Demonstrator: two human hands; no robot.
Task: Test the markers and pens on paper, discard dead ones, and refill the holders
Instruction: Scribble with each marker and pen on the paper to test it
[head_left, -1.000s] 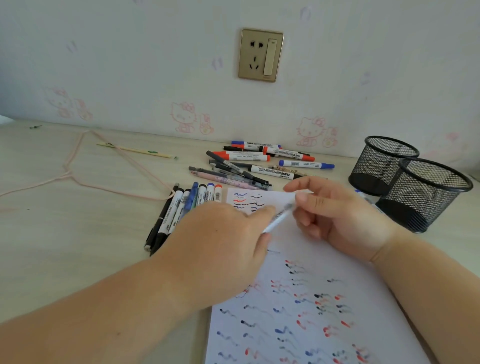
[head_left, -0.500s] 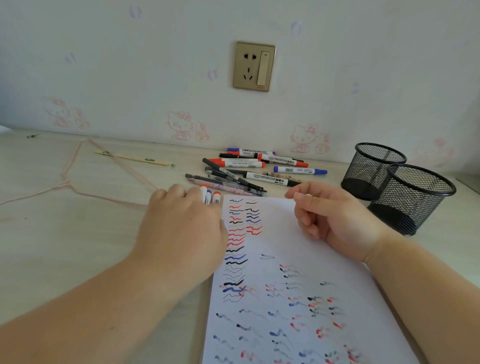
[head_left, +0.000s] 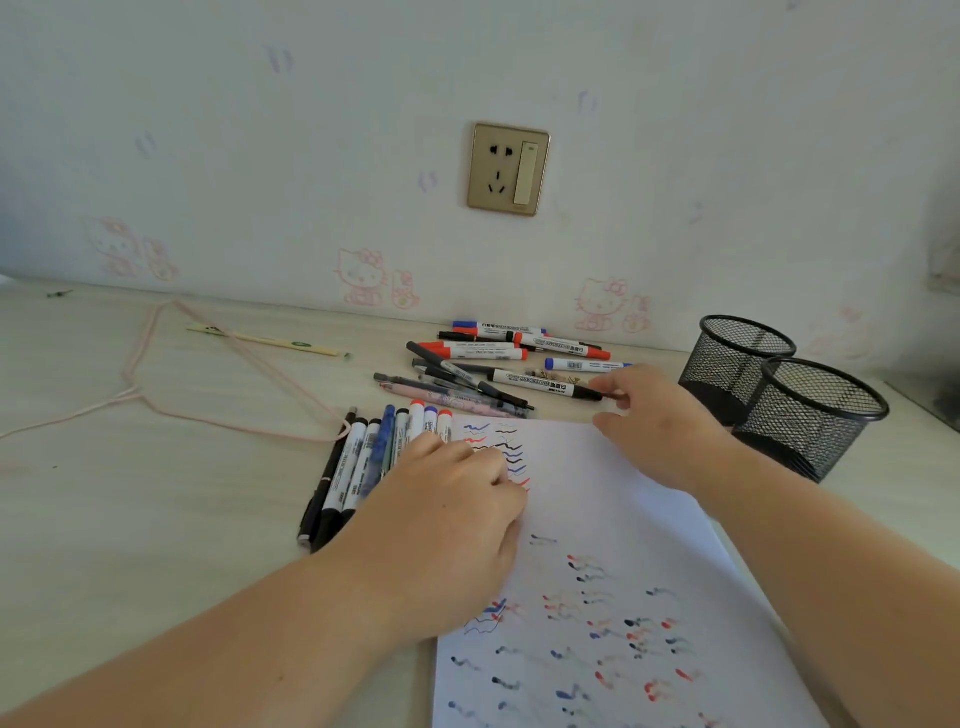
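A white paper sheet (head_left: 623, 519) covered in red, blue and black test squiggles lies in front of me. A row of several markers and pens (head_left: 363, 457) lies side by side along its left top corner. My left hand (head_left: 452, 525) rests on the paper's left edge, over the near ends of that row, and holds nothing. A loose pile of markers and pens (head_left: 483, 358) lies behind the paper. My right hand (head_left: 654, 426) reaches into that pile, with index finger and thumb on either side of the black end of a whiteboard marker (head_left: 540, 384).
Two black mesh holders (head_left: 740, 358) (head_left: 821, 415) stand at the right, close beside my right wrist. A pink cord (head_left: 156, 405) and a thin pale stick (head_left: 270, 340) lie at the far left. A wall socket (head_left: 508, 169) is above the pile.
My left hand laid a pen in the row and drew back onto the paper's edge. My right hand let go of that pen and reached forward into the pile.
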